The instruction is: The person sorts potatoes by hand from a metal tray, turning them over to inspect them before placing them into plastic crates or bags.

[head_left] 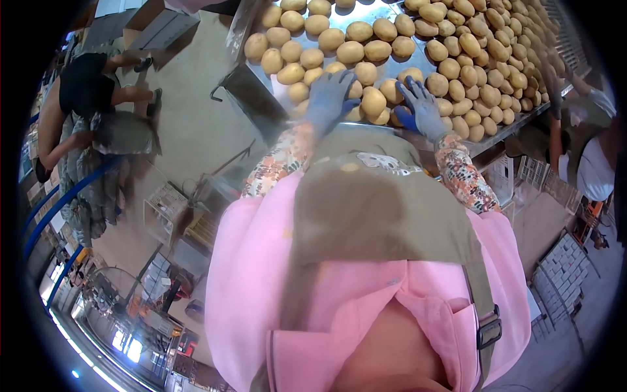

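Many yellow-brown potatoes [373, 102] lie on a shiny metal sorting table [392, 67] in front of me. My left hand [328, 101], in a grey glove with blue on the thumb, rests over potatoes near the table's front edge. Its fingers are stretched out and its thumb points to the right, close to a potato. To the right, my right hand [421, 110] wears a matching glove with blue fingertips. Its fingers are spread among the potatoes and closed around none of them. Some potatoes under both palms are hidden.
Potatoes are heaped more densely on the table's right side. A co-worker [591, 144] stands at the right edge. At the left, another person [85, 91] bends over filled sacks [85, 176]. A crate [166, 206] stands on the floor, and cardboard boxes [163, 29] are at upper left.
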### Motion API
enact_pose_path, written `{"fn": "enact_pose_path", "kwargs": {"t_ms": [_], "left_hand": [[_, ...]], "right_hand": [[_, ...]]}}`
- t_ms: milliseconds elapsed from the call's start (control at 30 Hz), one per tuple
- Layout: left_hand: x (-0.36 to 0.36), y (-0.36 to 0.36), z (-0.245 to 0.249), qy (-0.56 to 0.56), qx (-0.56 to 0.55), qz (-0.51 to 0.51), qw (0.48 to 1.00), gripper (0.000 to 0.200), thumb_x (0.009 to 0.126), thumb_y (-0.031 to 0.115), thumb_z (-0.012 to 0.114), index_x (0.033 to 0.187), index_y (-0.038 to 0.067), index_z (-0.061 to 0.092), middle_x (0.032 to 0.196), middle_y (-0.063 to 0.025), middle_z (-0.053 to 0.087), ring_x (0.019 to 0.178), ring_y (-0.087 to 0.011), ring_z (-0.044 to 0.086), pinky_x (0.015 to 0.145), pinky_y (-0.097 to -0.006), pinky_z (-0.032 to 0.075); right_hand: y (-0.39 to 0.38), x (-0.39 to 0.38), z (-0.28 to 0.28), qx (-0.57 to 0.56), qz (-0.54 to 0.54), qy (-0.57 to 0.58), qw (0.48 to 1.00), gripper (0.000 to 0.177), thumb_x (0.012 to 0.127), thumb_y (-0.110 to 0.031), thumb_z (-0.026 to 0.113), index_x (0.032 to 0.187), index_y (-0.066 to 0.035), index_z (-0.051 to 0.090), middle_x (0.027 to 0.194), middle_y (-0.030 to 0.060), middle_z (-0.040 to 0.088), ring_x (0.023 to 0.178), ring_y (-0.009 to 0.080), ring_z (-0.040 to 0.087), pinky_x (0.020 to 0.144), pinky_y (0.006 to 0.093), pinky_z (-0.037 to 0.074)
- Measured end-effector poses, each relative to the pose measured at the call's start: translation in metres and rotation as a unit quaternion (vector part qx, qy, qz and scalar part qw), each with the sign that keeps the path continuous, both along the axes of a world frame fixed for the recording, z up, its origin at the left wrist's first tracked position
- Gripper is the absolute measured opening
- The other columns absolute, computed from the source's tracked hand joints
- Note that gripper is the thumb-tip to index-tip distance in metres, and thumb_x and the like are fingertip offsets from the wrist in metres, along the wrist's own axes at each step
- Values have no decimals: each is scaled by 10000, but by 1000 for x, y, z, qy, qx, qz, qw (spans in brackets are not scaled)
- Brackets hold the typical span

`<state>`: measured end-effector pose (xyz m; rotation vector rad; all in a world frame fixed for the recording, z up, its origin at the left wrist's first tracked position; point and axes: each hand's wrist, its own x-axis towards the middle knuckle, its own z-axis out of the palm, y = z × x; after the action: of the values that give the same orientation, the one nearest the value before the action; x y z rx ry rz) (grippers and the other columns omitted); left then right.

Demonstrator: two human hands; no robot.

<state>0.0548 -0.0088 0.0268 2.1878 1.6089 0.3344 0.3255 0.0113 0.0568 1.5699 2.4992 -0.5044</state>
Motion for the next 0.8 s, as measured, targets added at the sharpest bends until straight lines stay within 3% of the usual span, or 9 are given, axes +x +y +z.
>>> {"fn": "enact_pose_path", "kwargs": {"t_ms": [133,200,267,300,333,400,467,533,800], "left_hand": [[-6,-6,16,-137,-75,90,984,607,762,399,734,1239,96,512,1191,-105,573,1026,-262,582,859,-421,459],[-7,-14,24,-226,-163,167,946,581,777,373,740,1225,79,515,1157,-95,590,989,-236,602,829,-409,481],[-8,-28,18,-441,-152,281,839,523,820,287,729,1231,62,498,1106,-70,597,932,-160,600,774,-353,513],[-8,-22,44,-581,-253,322,703,496,858,198,698,1261,32,460,1079,-62,584,957,-114,570,786,-321,515],[-10,-28,45,-580,-253,322,704,496,858,198,698,1261,32,460,1079,-62,584,957,-114,570,786,-321,515],[-16,-39,50,-747,-265,238,562,425,947,237,574,1266,-15,449,1068,-97,595,960,-123,579,826,-307,510],[3,-46,68,-577,11,163,800,525,1014,420,370,1240,-42,480,1089,-114,613,979,-163,602,887,-322,493],[-3,-33,82,-714,-304,218,592,694,1003,546,196,1247,-32,492,1125,-133,617,997,-207,618,927,-331,486],[12,-32,103,-703,-310,235,596,705,985,587,225,1258,-5,494,1124,-141,619,1007,-207,626,889,-304,510]], "right_hand": [[-18,-20,2,-14,-51,33,998,633,837,-396,600,1384,-120,439,1454,139,395,1334,386,359,1108,471,249],[-18,-30,-8,-78,-200,243,946,616,839,-405,598,1365,-114,462,1420,165,436,1329,386,376,1134,500,163],[-27,-51,-12,-55,-205,212,954,570,853,-394,587,1340,-114,492,1385,181,472,1314,363,407,1134,516,150],[-32,-59,-5,-67,-91,164,980,560,859,-390,581,1335,-108,497,1385,179,473,1310,349,413,1132,513,157],[-34,-66,4,-76,27,114,990,550,866,-386,576,1330,-101,501,1385,177,475,1307,335,418,1129,511,164],[-21,-80,27,-84,22,153,984,531,892,-346,566,1337,-67,489,1371,182,487,1278,313,462,1104,447,269],[-6,-90,52,-253,-184,435,844,535,937,-280,566,1383,-24,420,1387,137,463,1254,217,467,1060,341,363],[-1,-92,61,-309,-174,522,776,531,966,-240,528,1415,-9,364,1369,99,460,1219,160,462,1035,303,381],[-19,-103,94,-245,-53,458,853,757,821,-307,693,1447,-100,321,1374,180,469,1241,253,480,993,329,421]]}}
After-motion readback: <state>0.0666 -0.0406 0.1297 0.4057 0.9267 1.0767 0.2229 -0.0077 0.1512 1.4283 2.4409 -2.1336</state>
